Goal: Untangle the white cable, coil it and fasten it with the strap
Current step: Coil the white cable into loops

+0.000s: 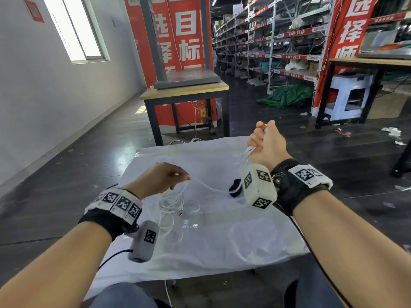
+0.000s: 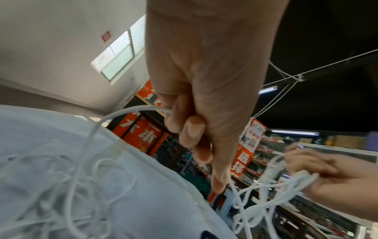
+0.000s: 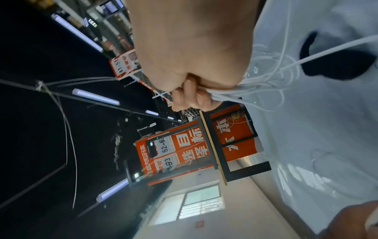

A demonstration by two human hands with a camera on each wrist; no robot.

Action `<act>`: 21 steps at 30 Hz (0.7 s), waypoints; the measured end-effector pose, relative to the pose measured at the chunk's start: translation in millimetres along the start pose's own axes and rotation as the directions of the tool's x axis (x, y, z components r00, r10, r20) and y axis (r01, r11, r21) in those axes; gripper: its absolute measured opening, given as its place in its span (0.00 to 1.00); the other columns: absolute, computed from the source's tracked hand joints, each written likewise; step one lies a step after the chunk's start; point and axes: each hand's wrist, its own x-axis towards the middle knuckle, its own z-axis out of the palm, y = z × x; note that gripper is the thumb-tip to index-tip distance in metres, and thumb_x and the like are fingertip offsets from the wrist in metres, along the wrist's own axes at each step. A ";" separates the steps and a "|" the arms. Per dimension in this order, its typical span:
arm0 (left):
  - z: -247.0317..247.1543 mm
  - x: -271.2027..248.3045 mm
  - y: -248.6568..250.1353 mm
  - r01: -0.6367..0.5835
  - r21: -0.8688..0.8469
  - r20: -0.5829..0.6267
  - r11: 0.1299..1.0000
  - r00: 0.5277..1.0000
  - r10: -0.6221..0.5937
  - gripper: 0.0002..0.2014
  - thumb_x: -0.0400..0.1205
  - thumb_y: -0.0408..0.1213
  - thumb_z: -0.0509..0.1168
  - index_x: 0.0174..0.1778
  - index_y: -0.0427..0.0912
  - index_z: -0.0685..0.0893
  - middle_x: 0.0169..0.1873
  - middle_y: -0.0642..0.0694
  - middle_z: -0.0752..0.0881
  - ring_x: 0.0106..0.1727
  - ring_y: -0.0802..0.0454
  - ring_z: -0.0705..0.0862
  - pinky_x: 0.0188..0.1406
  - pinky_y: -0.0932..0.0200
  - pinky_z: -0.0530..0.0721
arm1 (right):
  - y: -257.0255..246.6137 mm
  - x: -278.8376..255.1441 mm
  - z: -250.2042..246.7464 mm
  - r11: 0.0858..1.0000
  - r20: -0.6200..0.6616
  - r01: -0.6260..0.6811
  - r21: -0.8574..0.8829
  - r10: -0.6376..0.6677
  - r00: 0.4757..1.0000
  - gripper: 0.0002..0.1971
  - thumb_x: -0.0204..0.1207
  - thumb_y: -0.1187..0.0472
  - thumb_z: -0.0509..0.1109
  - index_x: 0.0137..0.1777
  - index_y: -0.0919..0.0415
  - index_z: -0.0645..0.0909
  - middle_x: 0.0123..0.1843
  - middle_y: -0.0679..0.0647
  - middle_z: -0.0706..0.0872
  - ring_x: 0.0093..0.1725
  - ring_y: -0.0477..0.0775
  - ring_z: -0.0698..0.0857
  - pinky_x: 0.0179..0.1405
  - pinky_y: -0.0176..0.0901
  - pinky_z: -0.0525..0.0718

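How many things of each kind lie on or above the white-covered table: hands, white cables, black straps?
Hands: 2, left hand and right hand
White cable: 1
Black strap: 1
Total: 4

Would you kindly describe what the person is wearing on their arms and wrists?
Both forearms are bare, with no sleeves. Each wrist carries a black wrap topped by a white band printed with square black-and-white markers. A boxy white camera block with the same markers hangs under the right wrist, a greyer one under the left. Thin black cables trail back from both.
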 end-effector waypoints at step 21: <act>-2.2 1.9 61.3 -0.236 -0.452 -0.131 0.860 0.971 0.198 0.08 0.82 0.37 0.68 0.46 0.35 0.85 0.39 0.41 0.86 0.22 0.62 0.74 0.23 0.72 0.73 | 41.0 -25.6 5.3 0.563 0.264 -0.231 -0.794 0.661 0.703 0.34 0.82 0.33 0.39 0.37 0.59 0.75 0.29 0.52 0.70 0.29 0.49 0.67 0.33 0.41 0.63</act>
